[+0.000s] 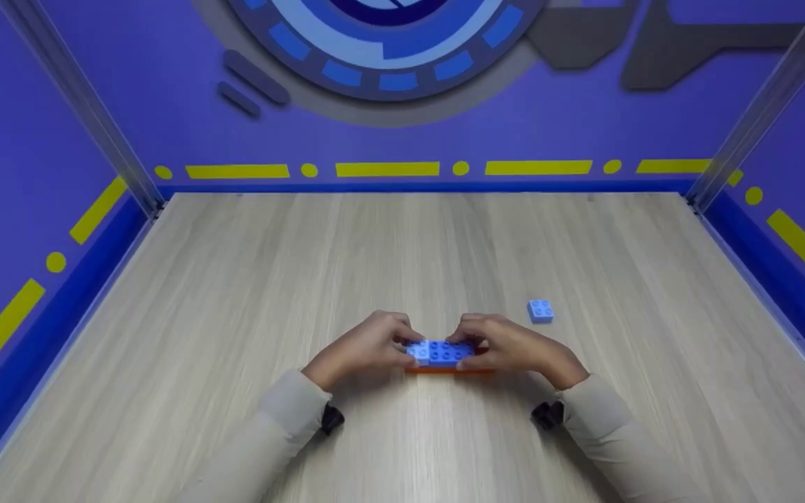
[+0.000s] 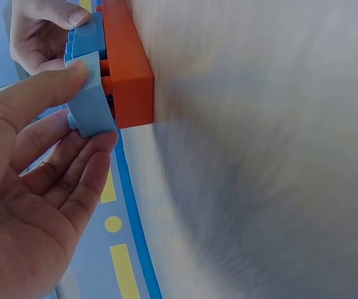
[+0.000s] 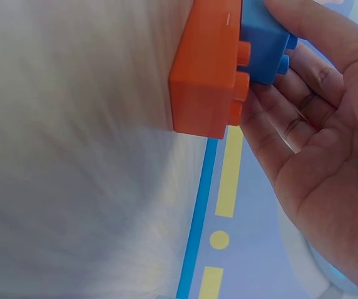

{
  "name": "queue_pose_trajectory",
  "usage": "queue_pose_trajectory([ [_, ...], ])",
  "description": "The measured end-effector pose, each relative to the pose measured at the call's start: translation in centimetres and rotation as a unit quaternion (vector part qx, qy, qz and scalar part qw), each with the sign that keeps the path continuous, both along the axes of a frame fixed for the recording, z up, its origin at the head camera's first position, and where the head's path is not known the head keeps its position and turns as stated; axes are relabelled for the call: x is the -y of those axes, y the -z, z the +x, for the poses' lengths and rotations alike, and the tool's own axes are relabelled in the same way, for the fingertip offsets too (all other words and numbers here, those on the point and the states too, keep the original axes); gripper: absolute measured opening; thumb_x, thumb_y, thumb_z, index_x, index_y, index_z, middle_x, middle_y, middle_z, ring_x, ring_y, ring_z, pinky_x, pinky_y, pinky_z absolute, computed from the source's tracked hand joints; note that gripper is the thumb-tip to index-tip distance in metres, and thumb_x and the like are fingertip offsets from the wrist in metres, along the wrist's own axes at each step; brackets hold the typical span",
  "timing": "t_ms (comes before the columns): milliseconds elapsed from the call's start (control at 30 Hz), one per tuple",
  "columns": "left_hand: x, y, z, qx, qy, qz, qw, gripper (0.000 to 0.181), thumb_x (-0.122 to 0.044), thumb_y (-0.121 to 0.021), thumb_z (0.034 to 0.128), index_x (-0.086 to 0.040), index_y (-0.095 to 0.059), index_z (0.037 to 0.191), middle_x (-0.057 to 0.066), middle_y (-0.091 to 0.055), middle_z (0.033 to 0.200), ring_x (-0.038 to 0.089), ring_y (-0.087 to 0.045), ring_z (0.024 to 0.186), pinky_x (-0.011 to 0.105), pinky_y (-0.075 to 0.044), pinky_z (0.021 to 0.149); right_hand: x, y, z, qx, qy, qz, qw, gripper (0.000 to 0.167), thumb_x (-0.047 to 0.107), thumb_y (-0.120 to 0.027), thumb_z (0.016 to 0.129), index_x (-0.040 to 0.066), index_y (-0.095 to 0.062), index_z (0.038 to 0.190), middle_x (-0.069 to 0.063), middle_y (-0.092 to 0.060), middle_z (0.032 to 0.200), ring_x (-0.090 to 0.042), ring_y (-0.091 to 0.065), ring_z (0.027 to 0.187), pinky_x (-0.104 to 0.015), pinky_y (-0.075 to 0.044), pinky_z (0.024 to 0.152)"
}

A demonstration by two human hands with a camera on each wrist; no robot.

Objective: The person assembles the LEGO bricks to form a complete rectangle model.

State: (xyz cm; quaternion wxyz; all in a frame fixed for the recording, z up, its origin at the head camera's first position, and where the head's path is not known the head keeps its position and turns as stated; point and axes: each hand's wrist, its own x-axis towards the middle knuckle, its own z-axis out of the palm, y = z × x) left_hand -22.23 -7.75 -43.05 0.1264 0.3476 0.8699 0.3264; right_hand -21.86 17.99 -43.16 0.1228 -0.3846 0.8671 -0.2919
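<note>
An orange toy building brick, long and studded, lies on the table in front of me. My left hand pinches a light blue brick between thumb and fingers over the orange brick's left end. Orange studs show in a gap beneath that light blue brick in the left wrist view. My right hand grips a darker blue brick by its front and back sides. This one sits beside the light blue brick, above the orange one. At the right end, bare orange studs stick out past it.
A loose light blue brick with a square top lies on the wooden table, behind and right of my right hand. Purple panels with yellow marks stand at the table's back and sides.
</note>
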Motion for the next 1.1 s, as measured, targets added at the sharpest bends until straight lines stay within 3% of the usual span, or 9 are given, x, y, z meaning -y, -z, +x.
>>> queue_pose_trajectory([
  [567, -0.3, 0.2, 0.4, 0.016, -0.029, 0.015, 0.9993, 0.037, -0.008, -0.081, 0.0736, -0.002, -0.071, 0.109, 0.002, -0.059, 0.082, 0.008, -0.042, 0.071, 0.016, -0.037, 0.063, 0.1, 0.0, 0.0, -0.010, 0.000, 0.006, 0.9999, 0.027, 0.026, -0.072, 0.086, 0.010, -0.067, 0.107, 0.000, -0.064, 0.104, -0.013, -0.059, 0.091, -0.030, -0.051, 0.081],
  [933, 0.0, 0.8, 0.3, 0.051, -0.049, 0.048, 0.9964, 0.033, -0.010, -0.081, 0.0737, -0.005, -0.074, 0.105, 0.003, -0.064, 0.089, 0.016, -0.059, 0.084, 0.020, -0.047, 0.071, 0.2, -0.1, 0.0, -0.008, -0.002, 0.014, 0.9999, 0.026, 0.024, -0.072, 0.086, 0.011, -0.067, 0.108, 0.000, -0.063, 0.104, -0.012, -0.059, 0.091, -0.030, -0.052, 0.081],
  [1100, 0.0, 1.1, 0.5, 0.057, -0.049, 0.074, 0.9944, 0.032, -0.008, -0.081, 0.0738, -0.004, -0.074, 0.105, 0.005, -0.065, 0.093, 0.017, -0.060, 0.088, 0.032, -0.054, 0.078, 0.1, -0.3, 0.0, -0.001, -0.004, 0.017, 0.9998, 0.026, 0.023, -0.072, 0.086, 0.010, -0.066, 0.107, -0.001, -0.063, 0.104, -0.013, -0.060, 0.091, -0.032, -0.053, 0.081],
])
